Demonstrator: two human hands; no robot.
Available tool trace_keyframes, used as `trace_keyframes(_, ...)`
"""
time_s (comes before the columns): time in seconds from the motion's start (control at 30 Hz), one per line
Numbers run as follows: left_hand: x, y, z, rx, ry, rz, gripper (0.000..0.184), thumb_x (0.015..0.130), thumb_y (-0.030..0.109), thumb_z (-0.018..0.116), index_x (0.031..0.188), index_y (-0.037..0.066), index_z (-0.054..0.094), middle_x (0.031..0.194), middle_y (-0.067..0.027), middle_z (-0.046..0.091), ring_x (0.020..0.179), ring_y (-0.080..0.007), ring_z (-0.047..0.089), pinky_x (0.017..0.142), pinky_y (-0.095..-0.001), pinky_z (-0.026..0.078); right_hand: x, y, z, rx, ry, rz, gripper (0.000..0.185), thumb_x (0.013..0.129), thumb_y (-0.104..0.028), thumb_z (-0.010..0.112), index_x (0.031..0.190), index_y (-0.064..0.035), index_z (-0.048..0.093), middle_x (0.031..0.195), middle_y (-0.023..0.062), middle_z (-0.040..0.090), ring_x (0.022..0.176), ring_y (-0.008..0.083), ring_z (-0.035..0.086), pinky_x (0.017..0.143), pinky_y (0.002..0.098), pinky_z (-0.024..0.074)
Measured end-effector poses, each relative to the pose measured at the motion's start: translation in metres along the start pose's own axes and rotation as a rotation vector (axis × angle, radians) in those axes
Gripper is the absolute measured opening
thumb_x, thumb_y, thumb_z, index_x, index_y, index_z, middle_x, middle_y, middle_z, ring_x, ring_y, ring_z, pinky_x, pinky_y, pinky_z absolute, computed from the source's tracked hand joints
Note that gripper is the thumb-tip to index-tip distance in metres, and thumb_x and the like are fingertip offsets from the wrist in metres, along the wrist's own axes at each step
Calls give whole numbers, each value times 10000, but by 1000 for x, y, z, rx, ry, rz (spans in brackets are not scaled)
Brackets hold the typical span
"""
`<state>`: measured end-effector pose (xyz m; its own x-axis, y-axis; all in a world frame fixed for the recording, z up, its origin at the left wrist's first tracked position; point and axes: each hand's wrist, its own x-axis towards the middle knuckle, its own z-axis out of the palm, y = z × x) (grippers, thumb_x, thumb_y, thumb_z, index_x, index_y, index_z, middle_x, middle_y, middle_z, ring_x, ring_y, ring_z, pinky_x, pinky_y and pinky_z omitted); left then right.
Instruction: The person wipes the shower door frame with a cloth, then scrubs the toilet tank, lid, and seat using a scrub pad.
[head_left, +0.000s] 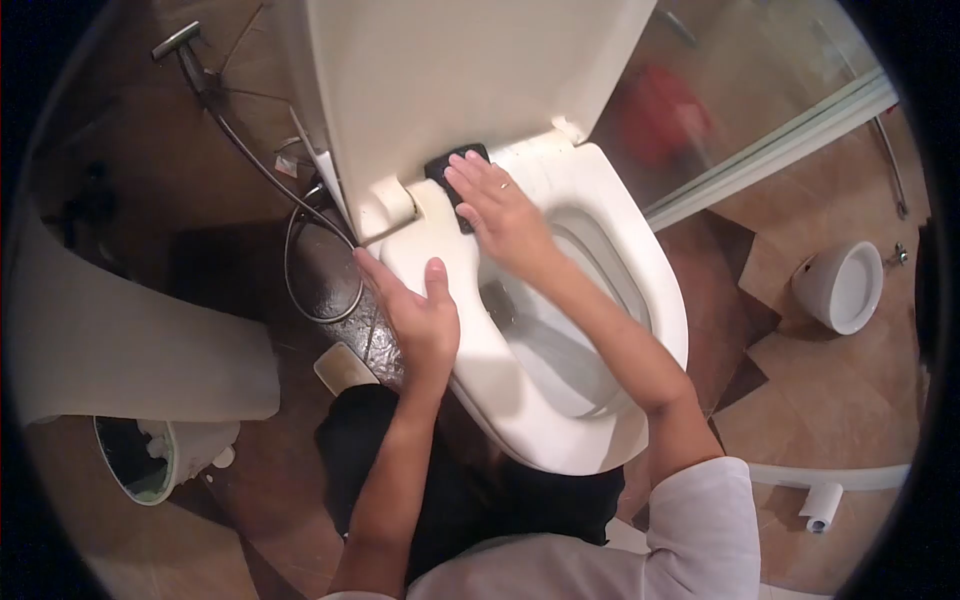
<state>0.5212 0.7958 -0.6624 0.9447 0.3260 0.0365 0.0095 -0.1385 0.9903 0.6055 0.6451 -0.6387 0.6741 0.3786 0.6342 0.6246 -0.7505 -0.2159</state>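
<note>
A white toilet seat (600, 205) rests on the toilet bowl, and its lid (480, 80) stands raised at the back. My right hand (505, 215) reaches across the bowl opening to the rear of the seat. It holds a black sponge-like pad (460, 157) against the seat between the hinges, with the fingers stretched over it and much of the pad hidden beneath. At the seat's left edge is my left hand (420, 320), fingers extended and thumb apart, with nothing visible in it. Whether its palm presses on the seat cannot be made out.
A hose with a spray head (180, 45) runs down at the left rear. Below a large white basin-like shape (130, 320) stands a bin (190, 460). To the right are a glass panel's white frame (770, 150), a white round fixture (840, 285) and a white roll (822, 505).
</note>
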Motion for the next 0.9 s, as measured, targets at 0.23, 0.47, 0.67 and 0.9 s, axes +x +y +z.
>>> trace_keyframes(0.23,-3,-10,4,-34,24,83,789,876,177,586,1388,-152,84,1441,-369,132,1375,-440,129,1134,-438,103,-19,24,-4,-34,32,13,357,817,-44,562,1172,-15,587,1238,131,574,1210,313,485,1034,430,352)
trace_keyframes(0.47,0,-3,2,25,-8,-20,785,880,173,572,1395,-140,69,1465,-332,119,1390,-405,109,1143,-410,77,7,66,-38,-257,-3,210,234,884,-124,500,1060,-22,616,1101,144,619,1078,294,553,953,377,429)
trace_keyframes(0.67,-2,4,-1,16,-21,-39,787,881,182,573,1396,-139,73,1464,-335,118,1392,-402,103,1143,-407,73,18,22,12,242,-102,36,236,900,-142,488,1031,-11,634,1049,147,628,1048,312,548,948,377,428)
trace_keyframes(0.9,2,1,2,-75,-14,40,779,889,181,563,1393,-145,67,1460,-346,105,1393,-408,84,1141,-418,59,18,47,21,130,-47,-21,208,887,-72,454,980,14,619,956,154,610,926,325,551,889,407,422)
